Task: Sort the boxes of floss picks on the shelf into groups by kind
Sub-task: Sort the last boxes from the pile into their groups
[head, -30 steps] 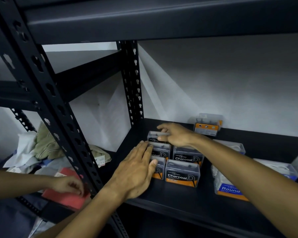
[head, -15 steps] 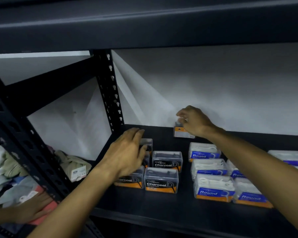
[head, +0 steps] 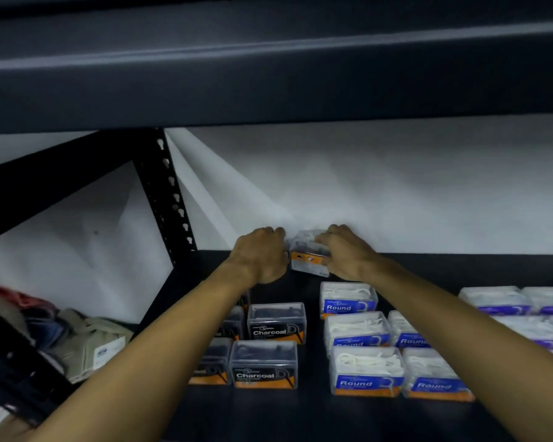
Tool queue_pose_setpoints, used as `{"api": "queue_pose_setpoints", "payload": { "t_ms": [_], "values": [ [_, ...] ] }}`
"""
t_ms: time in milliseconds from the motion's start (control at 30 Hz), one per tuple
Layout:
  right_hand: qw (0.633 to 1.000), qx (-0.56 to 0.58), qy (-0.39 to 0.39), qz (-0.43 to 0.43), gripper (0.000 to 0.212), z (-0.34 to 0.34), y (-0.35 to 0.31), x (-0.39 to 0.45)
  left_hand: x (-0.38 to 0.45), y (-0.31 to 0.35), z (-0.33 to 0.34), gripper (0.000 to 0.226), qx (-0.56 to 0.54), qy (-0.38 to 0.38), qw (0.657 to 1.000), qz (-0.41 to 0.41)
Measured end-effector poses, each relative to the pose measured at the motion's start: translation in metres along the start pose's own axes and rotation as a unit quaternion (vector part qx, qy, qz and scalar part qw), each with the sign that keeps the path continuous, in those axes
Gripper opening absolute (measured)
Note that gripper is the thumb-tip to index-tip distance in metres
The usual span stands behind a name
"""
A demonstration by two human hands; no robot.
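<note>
A clear floss-pick box with an orange label stands at the back of the black shelf, against the white wall. My left hand grips its left side and my right hand grips its right side. Several dark "Charcoal" boxes sit grouped at the middle left, partly hidden by my left forearm. Several white "Round" boxes with blue labels sit grouped to the right, some covered by my right forearm.
A black perforated upright rises at the shelf's left back corner. The upper shelf beam hangs low overhead. Folded clothes lie beyond the rack at lower left. More Round boxes reach the right edge.
My left hand left the Charcoal boxes and reached back to the orange-labelled box, joining my right hand there. The camera view moved right and closer to the shelf.
</note>
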State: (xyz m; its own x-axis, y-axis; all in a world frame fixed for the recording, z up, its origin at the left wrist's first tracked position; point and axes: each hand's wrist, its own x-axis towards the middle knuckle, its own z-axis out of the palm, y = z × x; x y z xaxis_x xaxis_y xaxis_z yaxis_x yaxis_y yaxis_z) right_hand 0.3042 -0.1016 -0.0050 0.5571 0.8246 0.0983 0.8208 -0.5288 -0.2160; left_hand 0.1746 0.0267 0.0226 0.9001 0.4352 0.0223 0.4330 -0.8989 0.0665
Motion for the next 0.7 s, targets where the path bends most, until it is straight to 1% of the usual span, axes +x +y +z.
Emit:
{"api": "queue_pose_setpoints", "payload": {
  "t_ms": [100, 167, 200, 233, 300, 333, 367, 433, 500, 567, 600, 633, 700],
  "values": [
    [0.999, 0.031, 0.008, 0.019, 0.044, -0.003, -0.001, -0.004, 0.016, 0.015, 0.006, 0.038, -0.102, -0.016, 0.992, -0.076],
    [0.997, 0.072, 0.018, 0.021, 0.048, -0.005, -0.003, -0.007, 0.023, 0.021, 0.009, 0.032, -0.212, -0.026, 0.967, -0.137],
    [0.995, 0.1, 0.024, 0.016, 0.049, -0.006, -0.004, -0.009, 0.026, 0.022, 0.01, 0.034, -0.276, -0.033, 0.947, -0.164],
    [0.991, 0.127, 0.028, 0.01, 0.05, -0.006, -0.004, -0.01, 0.028, 0.024, 0.012, 0.037, -0.347, -0.043, 0.918, -0.186],
    [0.987, 0.158, 0.033, 0.001, 0.058, -0.004, -0.004, -0.013, 0.031, 0.027, 0.012, 0.036, -0.474, -0.066, 0.851, -0.216],
    [0.986, 0.166, 0.034, -0.003, 0.063, -0.003, -0.003, -0.013, 0.031, 0.028, 0.011, 0.033, -0.513, -0.08, 0.825, -0.223],
    [0.984, 0.174, 0.036, -0.007, 0.068, -0.002, -0.002, -0.013, 0.03, 0.029, 0.009, 0.03, -0.533, -0.094, 0.81, -0.227],
    [0.98, 0.197, 0.038, -0.014, 0.075, 0.001, 0.0, -0.012, 0.031, 0.031, 0.007, 0.022, -0.539, -0.109, 0.8, -0.24],
    [0.974, 0.225, 0.027, -0.027, 0.08, 0.002, -0.002, -0.01, 0.032, 0.031, 0.007, 0.019, -0.543, -0.108, 0.792, -0.256],
    [0.964, 0.262, 0.009, -0.038, 0.079, -0.003, -0.002, -0.008, 0.033, 0.029, 0.005, 0.019, -0.55, -0.101, 0.786, -0.264],
    [0.96, 0.278, 0.007, -0.036, 0.073, -0.006, 0.0, -0.006, 0.033, 0.027, 0.004, 0.018, -0.551, -0.091, 0.786, -0.264],
    [0.958, 0.286, 0.016, -0.031, 0.062, -0.01, 0.003, -0.004, 0.031, 0.024, 0.002, 0.016, -0.552, -0.078, 0.787, -0.264],
    [0.964, 0.258, 0.058, -0.022, 0.036, -0.018, 0.012, 0.003, 0.029, 0.018, -0.002, 0.016, -0.555, -0.052, 0.786, -0.268]
  ]
}}
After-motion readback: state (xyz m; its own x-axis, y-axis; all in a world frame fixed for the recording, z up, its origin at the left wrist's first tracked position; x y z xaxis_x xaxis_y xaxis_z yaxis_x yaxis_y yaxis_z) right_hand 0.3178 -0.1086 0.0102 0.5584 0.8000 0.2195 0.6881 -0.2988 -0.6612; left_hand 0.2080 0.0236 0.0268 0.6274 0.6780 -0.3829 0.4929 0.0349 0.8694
